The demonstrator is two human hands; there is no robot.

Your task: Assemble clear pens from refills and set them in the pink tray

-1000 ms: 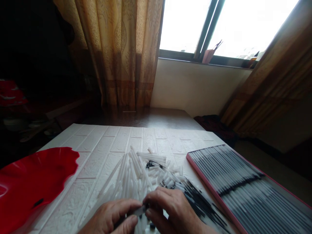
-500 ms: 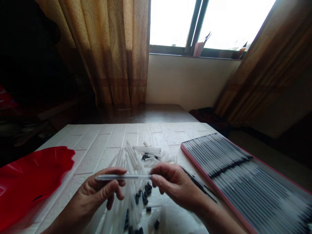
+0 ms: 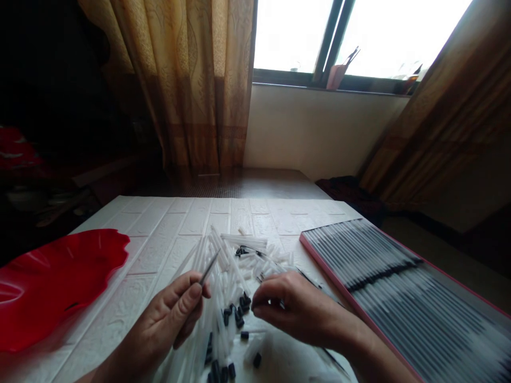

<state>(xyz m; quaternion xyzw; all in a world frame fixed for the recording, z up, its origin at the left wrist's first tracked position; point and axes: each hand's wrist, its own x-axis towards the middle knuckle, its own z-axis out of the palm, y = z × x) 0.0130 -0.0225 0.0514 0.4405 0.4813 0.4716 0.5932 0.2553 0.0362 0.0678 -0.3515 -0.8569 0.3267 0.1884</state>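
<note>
My left hand (image 3: 175, 311) pinches a slim, greyish, pointed pen (image 3: 209, 267) between thumb and fingers, its thin end slanting up and to the right. To the right, my right hand (image 3: 293, 303) hovers low over the loose parts with thumb and fingertips drawn together; whether anything is between them is hidden. Beneath and between both hands lies a pile of clear pen barrels (image 3: 217, 303). Small black plugs (image 3: 241, 308) are scattered among them, and clear caps (image 3: 275, 255) lie behind my right hand.
A pink-rimmed tray (image 3: 325, 266) filled with rows of black-and-clear pens stands at the right. On the left is a red scalloped dish (image 3: 67, 282). A white brick-patterned cover (image 3: 159, 229) lies over the table. Behind are curtains (image 3: 195, 96) and a window.
The pen was level between both hands; now only my left hand visibly has it, tilted upward. My right hand has come away to the right and lower. The view has shifted slightly.
</note>
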